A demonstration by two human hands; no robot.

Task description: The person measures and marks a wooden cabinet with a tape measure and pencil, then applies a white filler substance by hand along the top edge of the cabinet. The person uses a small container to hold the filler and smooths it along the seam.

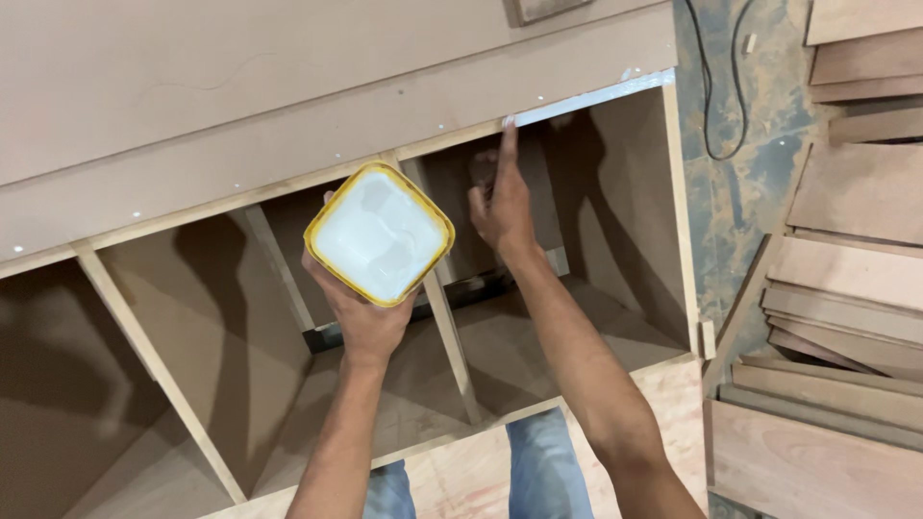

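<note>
White paste fills a square yellow-rimmed tub point(379, 234), which the left hand point(370, 312) cups from beneath, fingers clamped around its base so the open top stays level and close to the work. The tub hangs in the air over the middle compartment of a brown fibreboard cabinet carcass point(288, 125), just beside the right hand point(502, 207). That hand holds nothing: its index finger is stretched out, the other fingers loosely curled, and the fingertip point(508, 125) presses on the front edge of the cabinet's top panel. From the fingertip to the right corner, that edge carries a white, glossy band point(591, 101); to the left it is bare board. Thin upright dividers point(447, 327) split the carcass into open bays. Cut wooden boards point(846, 288) lie stacked on the floor to the right, well apart.
</note>
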